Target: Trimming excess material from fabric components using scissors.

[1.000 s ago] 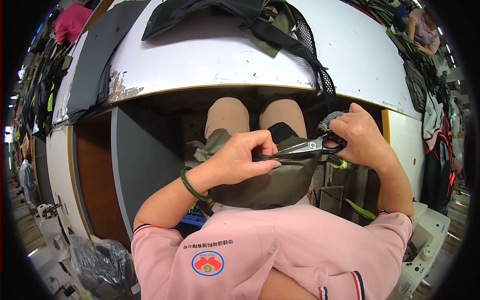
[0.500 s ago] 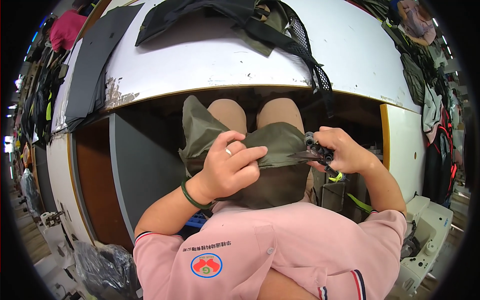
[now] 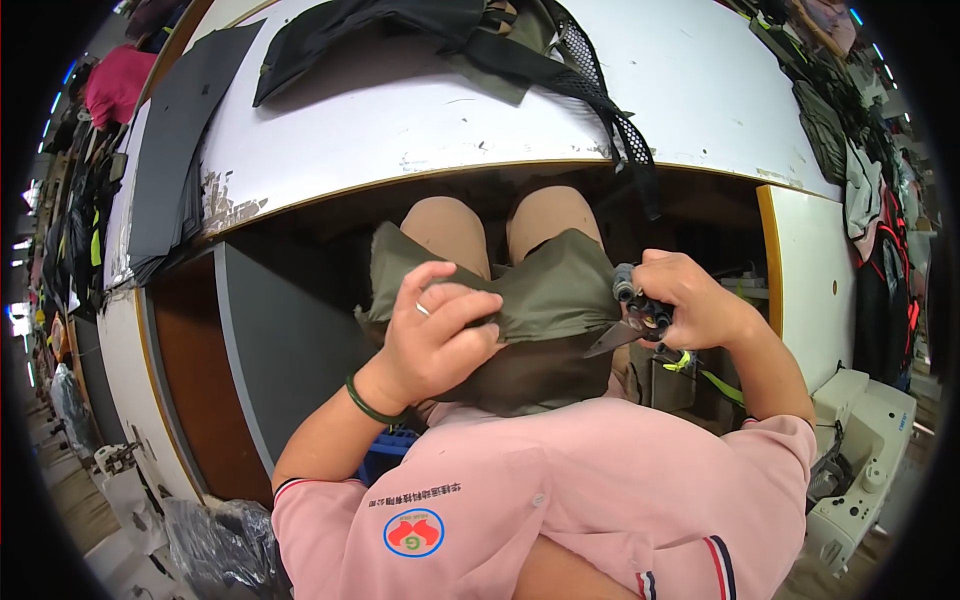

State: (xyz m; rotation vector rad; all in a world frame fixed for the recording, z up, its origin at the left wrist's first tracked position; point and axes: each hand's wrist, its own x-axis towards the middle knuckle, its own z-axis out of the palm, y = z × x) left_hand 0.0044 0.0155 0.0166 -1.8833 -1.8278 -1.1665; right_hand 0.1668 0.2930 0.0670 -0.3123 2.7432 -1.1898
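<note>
Across my lap lies a piece of olive-green fabric [image 3: 560,290], darker on its lower part. My left hand [image 3: 440,325] is closed on the fabric near its left side, thumb and fingers together and partly hiding it. At the fabric's right edge, my right hand [image 3: 690,300] grips a pair of scissors [image 3: 640,318] with dark handles. The blades point left and slightly down, over the darker part of the cloth. A ring shows on my left hand, and a dark green bangle [image 3: 370,402] circles that wrist.
The white worktable [image 3: 400,130] ahead has a worn front edge. On it are a black garment with mesh straps [image 3: 400,45] and dark grey sheets [image 3: 185,130]. A white sewing machine [image 3: 855,470] stands at right. Plastic-wrapped material [image 3: 225,545] lies lower left.
The scissors have swung so their blades point more downward, away from the fabric's fold line. My left hand has shifted slightly left, and the cloth has moved with it.
</note>
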